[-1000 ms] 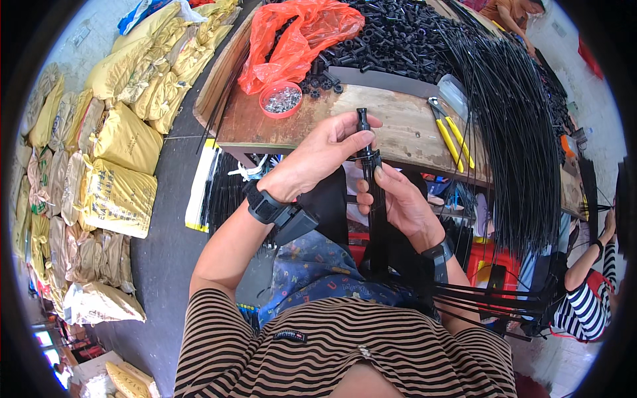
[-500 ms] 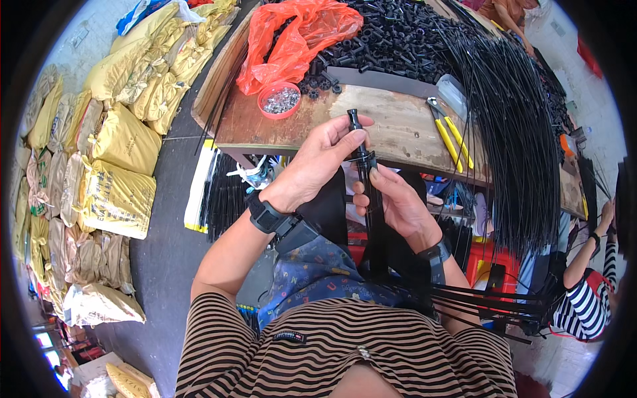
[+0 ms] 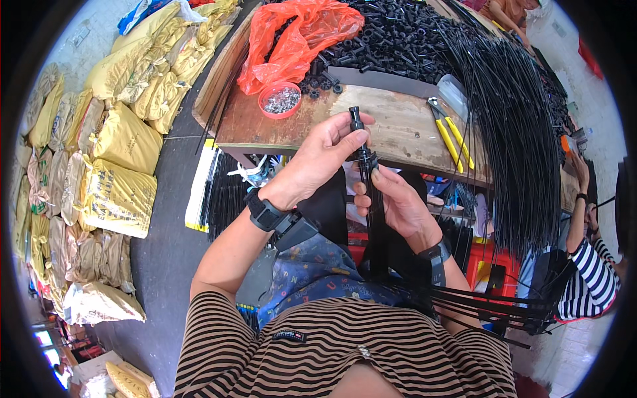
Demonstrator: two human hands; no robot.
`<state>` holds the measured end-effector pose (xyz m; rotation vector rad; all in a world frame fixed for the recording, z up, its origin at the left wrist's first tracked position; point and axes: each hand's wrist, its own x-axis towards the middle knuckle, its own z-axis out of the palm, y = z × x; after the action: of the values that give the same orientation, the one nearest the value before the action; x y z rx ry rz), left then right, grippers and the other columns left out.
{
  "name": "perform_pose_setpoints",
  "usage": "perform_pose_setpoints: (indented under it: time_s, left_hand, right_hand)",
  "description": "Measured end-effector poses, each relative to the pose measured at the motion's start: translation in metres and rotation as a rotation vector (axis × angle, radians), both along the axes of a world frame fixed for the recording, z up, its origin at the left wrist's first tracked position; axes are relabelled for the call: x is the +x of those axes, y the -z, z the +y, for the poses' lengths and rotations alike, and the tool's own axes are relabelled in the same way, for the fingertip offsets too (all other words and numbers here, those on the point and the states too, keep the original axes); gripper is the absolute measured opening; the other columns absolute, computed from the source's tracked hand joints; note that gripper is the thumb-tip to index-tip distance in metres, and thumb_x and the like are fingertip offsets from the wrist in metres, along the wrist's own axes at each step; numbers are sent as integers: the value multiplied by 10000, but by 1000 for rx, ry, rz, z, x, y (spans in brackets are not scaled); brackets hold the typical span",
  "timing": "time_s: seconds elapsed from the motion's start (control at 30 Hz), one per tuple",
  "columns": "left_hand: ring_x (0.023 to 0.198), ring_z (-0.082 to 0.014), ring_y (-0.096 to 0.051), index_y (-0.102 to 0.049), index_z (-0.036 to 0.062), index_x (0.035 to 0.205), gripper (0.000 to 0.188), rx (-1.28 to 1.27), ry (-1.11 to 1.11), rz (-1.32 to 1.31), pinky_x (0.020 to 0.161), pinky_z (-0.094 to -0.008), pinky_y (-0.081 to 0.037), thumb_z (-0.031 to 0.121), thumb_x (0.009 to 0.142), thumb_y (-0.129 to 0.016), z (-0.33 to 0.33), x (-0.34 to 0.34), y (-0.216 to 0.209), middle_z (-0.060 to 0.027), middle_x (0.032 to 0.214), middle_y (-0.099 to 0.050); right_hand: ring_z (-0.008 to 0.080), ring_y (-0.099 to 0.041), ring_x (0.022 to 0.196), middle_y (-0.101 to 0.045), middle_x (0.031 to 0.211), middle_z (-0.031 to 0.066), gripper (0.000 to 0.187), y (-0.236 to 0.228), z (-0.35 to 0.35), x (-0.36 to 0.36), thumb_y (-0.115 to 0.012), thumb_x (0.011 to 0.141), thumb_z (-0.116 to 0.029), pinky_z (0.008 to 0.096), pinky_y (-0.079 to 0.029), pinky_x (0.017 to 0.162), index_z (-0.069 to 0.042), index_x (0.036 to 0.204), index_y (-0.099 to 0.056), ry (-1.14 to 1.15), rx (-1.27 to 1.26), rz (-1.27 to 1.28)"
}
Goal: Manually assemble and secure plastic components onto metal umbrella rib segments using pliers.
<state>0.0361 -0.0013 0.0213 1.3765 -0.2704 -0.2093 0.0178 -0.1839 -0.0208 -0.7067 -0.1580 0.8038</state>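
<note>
My left hand (image 3: 328, 156) pinches a black tubular plastic fitting (image 3: 356, 119) between thumb and fingers; its flared end points away from me. Just below it, my right hand (image 3: 400, 202) is closed round a bundle of black rods (image 3: 375, 225) with similar black pieces at its top. The fitting and the bundle's top meet between my hands. Long, thin black rods (image 3: 491, 302) trail from the bundle across my lap to the right. My right fingers partly cover the bundle. Both hands are over my lap at the near edge of the wooden table (image 3: 391, 113).
Yellow-handled cutting pliers (image 3: 452, 136) and a red dish of small metal pieces (image 3: 280, 100) lie on the table. Behind are a red plastic bag (image 3: 292, 40) and piled black tubes (image 3: 398, 36). Black rods (image 3: 514, 146) hang over the right side. Yellow sacks (image 3: 123, 192) are stacked left; a co-worker (image 3: 587, 265) is at right.
My hands keep the same grip, and the fitting has barely shifted. At right, the co-worker's arm has risen toward an orange item on the table.
</note>
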Motion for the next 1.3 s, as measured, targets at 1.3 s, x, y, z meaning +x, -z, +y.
perform_pose_setpoints:
  time_s: [1.3]
  left_hand:
    - [533, -70, -573, -503, 33, 1291, 385, -291, -347, 217, 418, -209, -474, 86, 918, -583, -37, -44, 30, -4, 726, -578]
  right_hand:
    - [103, -534, 762, -546, 895, 5, 250, -4, 1, 1, -521, 964, -277, 262, -483, 685, -63, 1092, -535, 57, -80, -67]
